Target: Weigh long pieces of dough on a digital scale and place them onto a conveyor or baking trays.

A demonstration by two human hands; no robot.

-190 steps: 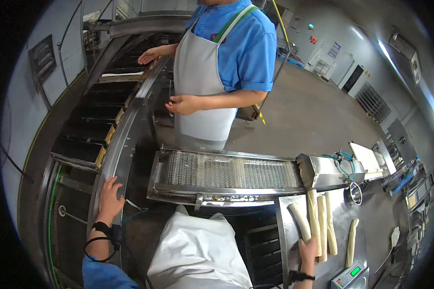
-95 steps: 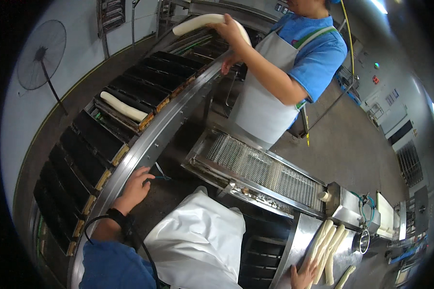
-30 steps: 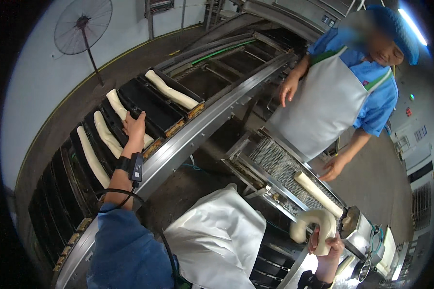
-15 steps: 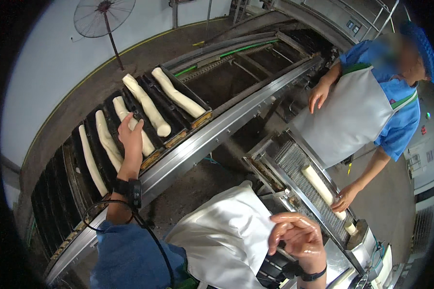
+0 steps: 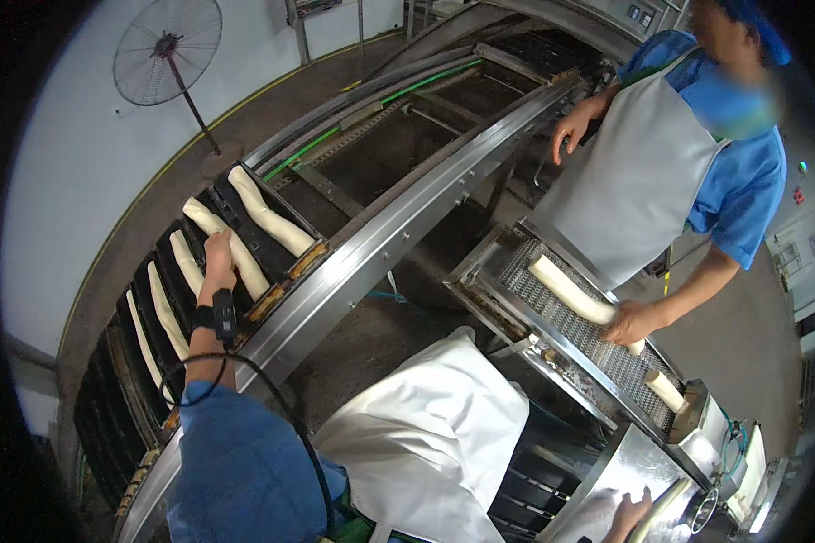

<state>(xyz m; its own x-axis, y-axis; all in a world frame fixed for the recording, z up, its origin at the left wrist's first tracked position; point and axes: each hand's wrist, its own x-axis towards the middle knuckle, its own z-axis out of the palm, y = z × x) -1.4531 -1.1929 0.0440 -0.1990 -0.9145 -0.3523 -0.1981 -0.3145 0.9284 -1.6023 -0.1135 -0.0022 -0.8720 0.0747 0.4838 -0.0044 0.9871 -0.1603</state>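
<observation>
Along the left side of the scene, your left hand (image 5: 217,252) reaches over the steel rail (image 5: 371,242) to the row of black trays (image 5: 100,407). Its fingers lie at the second-farthest dough roll (image 5: 246,267), a long pale piece resting lengthwise in its tray; they look slightly bent, but you cannot tell from this angle whether they grip the dough or only touch it. Just beyond it, the farthest dough roll (image 5: 268,214) lies in the end tray, and three more rolls (image 5: 164,312) sit in the trays on the near side of your hand.

At the near right, your right hand (image 5: 630,516) is over the steel table (image 5: 598,493), just beside a dough roll (image 5: 665,505) there. Two of its digits stand apart; the rest is partly hidden, so you cannot tell whether it has hold of that roll.

Opposite you on the right, a co-worker's hand (image 5: 632,323) is closed round the near end of a dough roll (image 5: 566,287) on the mesh belt (image 5: 519,270). Nearer to you, a short length of dough (image 5: 666,391) shows at the metal housing (image 5: 702,430). Your white apron (image 5: 426,425) fills the near middle.
</observation>
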